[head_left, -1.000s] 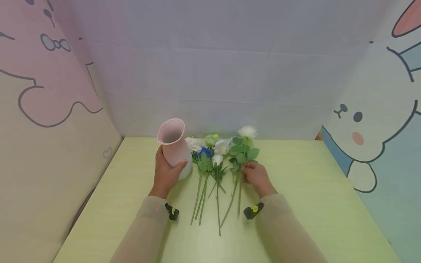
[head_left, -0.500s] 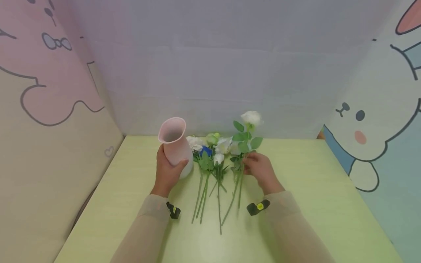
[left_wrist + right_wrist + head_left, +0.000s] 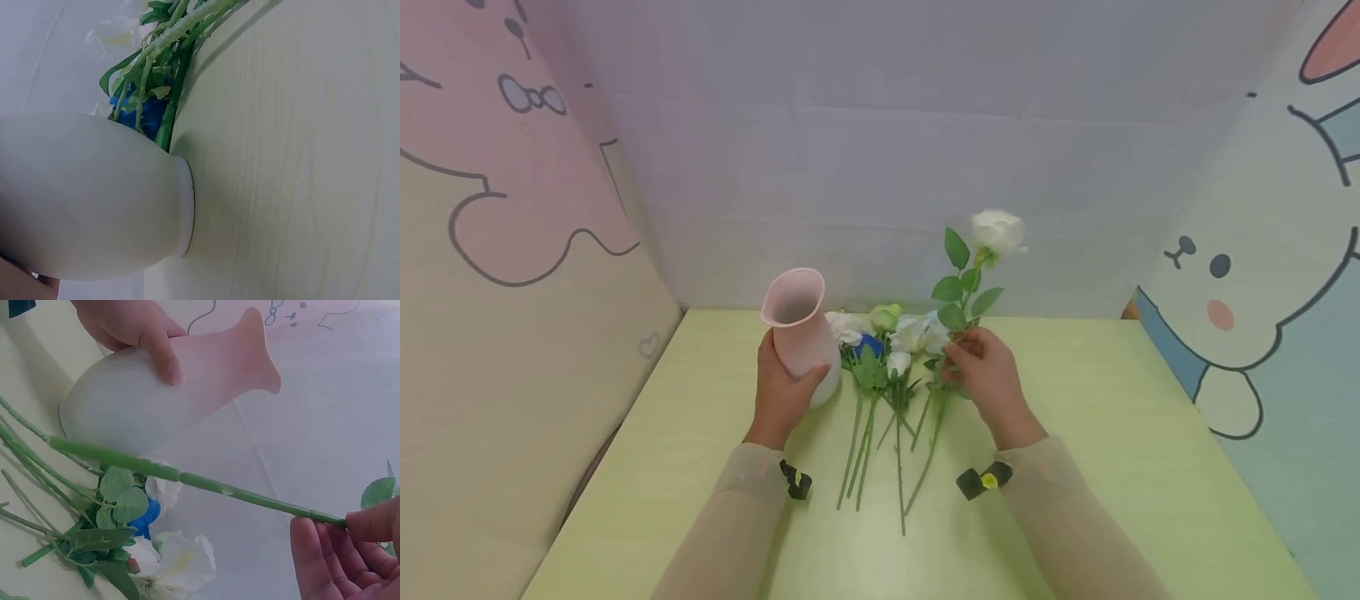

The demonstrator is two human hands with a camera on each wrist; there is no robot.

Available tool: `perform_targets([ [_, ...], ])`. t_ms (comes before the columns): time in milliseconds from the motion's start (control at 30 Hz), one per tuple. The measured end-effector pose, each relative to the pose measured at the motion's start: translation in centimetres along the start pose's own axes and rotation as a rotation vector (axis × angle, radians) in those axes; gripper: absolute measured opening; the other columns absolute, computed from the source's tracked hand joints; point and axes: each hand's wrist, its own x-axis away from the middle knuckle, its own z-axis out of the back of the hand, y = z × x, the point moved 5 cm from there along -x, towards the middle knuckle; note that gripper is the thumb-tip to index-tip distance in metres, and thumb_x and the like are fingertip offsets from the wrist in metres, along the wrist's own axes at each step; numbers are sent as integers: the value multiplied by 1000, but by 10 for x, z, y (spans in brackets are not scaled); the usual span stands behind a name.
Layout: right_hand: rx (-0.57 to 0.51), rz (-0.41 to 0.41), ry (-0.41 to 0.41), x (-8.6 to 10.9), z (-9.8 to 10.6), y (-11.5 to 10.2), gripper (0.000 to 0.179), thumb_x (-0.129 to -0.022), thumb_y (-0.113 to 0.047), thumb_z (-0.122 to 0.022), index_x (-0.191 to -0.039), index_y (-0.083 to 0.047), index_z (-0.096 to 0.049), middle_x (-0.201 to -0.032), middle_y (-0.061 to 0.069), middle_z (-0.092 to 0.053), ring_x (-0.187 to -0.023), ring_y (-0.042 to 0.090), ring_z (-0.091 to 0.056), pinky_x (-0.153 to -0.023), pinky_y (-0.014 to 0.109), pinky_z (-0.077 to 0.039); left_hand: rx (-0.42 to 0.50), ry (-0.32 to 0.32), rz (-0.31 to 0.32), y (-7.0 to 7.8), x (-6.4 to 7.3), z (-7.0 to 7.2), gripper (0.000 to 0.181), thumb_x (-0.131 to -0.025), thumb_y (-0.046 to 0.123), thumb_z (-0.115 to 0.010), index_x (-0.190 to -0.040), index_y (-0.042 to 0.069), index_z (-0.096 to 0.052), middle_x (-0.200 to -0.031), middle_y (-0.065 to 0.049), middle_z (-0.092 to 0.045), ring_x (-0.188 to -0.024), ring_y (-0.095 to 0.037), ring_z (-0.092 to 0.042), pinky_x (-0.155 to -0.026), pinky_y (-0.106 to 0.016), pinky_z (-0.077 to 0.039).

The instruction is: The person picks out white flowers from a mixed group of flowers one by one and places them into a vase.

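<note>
A pink-and-white vase [image 3: 801,346] with a flared rim stands on the table, its mouth facing up. My left hand [image 3: 782,392] grips its body from the left, thumb across the front. In the left wrist view the vase's rounded lower part [image 3: 100,194] fills the near side. My right hand [image 3: 988,379] pinches the stem of a white rose [image 3: 997,231], which is raised upright above the other flowers. In the right wrist view the green stem [image 3: 231,490] runs between thumb and fingertips, its lower end pointing toward the vase.
Several flowers lie on the table between the hands: a white bloom [image 3: 845,327], a blue flower [image 3: 868,346], a green bud [image 3: 885,317] and a white rosebud [image 3: 897,363]. Their stems [image 3: 900,475] point toward the front. Behind the table [image 3: 1097,400] hangs a pale cloth [image 3: 887,167].
My right hand has lifted the white rose off the pile, raising its bloom up and slightly right; its stem has left the table. The left hand and vase have stayed in place.
</note>
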Motion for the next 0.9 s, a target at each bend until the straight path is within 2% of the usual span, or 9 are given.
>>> perform_targets([
  [233,-55,82,-18,7,-13,-24,18,-103,-4,-60,-119,3,-54,-106,19,-62,-87,28,-70,-78,37,-60,10,0,0,-1,0,-1,100,-82,19,-88,-160,27,-26,-151,-3,-39,-129,-26,-47,-104,-58,-41],
  [533,-191,219,8,8,-25,-49,18,-104,-1,-57,-121,2,-52,-114,29,-57,-92,25,-67,-80,39,-60,-8,6,8,-2,0,-1,101,-81,20,-88,-160,28,-25,-151,-3,-39,-128,-26,-47,-103,-58,-41],
  [700,-220,281,7,6,-36,-62,19,-104,0,-56,-123,1,-52,-111,26,-58,-92,26,-66,-82,40,-60,-2,4,7,-1,1,0,102,-81,20,-89,-161,28,-25,-151,-3,-39,-128,-26,-47,-103,-58,-40],
  [900,-259,321,4,0,-46,-79,19,-105,-2,-57,-123,-1,-53,-112,24,-58,-97,35,-66,-84,42,-59,-12,3,9,-2,0,0,102,-81,21,-89,-161,28,-25,-151,-3,-39,-128,-25,-46,-103,-57,-40],
])
